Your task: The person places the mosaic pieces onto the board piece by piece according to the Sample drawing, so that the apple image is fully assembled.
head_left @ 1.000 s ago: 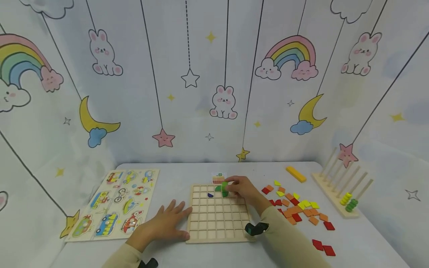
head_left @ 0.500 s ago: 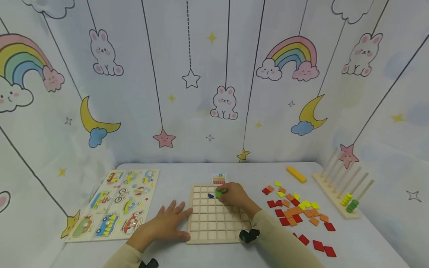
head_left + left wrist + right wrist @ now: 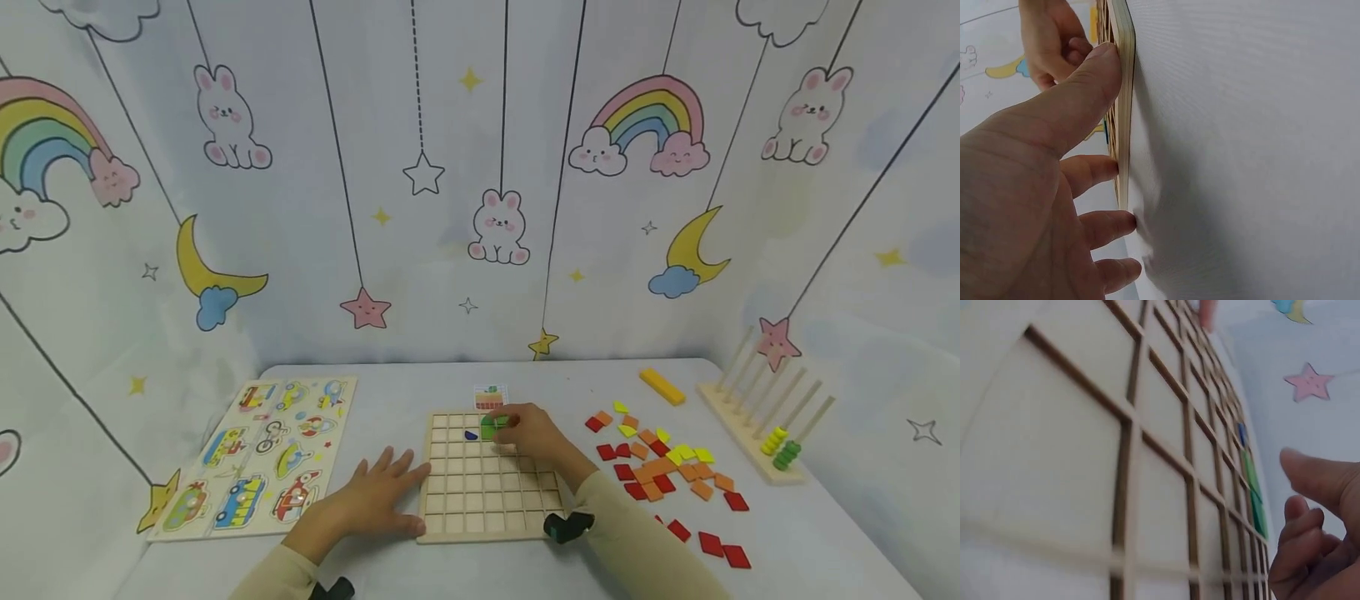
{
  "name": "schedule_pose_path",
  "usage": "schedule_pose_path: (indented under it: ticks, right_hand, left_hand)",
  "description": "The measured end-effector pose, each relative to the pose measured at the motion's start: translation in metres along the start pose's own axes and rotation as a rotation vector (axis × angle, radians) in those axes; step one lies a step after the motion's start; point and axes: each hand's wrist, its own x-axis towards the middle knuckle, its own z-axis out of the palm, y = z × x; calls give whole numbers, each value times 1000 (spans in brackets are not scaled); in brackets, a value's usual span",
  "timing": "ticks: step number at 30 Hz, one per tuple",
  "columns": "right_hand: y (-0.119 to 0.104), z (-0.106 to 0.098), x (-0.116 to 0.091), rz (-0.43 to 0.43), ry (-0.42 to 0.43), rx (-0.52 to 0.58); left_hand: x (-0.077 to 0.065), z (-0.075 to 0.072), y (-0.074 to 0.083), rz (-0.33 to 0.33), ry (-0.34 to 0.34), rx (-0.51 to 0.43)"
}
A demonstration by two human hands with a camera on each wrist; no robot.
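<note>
Wooden grid board [image 3: 465, 485]: while its left edge is being touched by the left hand [image 3: 378, 500], green pieces [image 3: 488, 432] and a small blue piece [image 3: 470, 435] are being held in cells near the far edge.
Left hand's grip: wide, the fingers being spread, the thumb being rested on the rim.
Right hand [image 3: 534, 435]: being held at the green pieces, fingers bent; whether one is being pinched cannot be told.
Picture card [image 3: 491, 397]: being displayed just beyond the board.
Loose tiles [image 3: 666, 468]: red, orange, yellow, being seen scattered to the right.
</note>
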Motion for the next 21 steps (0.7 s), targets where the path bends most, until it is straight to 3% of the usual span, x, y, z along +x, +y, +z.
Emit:
schedule_pose_path:
  ticks: [4, 8, 15, 21]
  right_hand:
    - [16, -30, -16, 74, 53, 174]
    - [33, -71, -41, 157, 113, 255]
    - [75, -141, -103, 215, 223, 254]
    - [114, -190, -139, 310, 398, 204]
  left_hand:
    - [0, -1, 0, -2, -1, -4]
    - [0, -2, 0, -6, 0, 0]
    - [2, -2, -1, -1, -8, -13]
    - [1, -2, -1, 1, 1, 5]
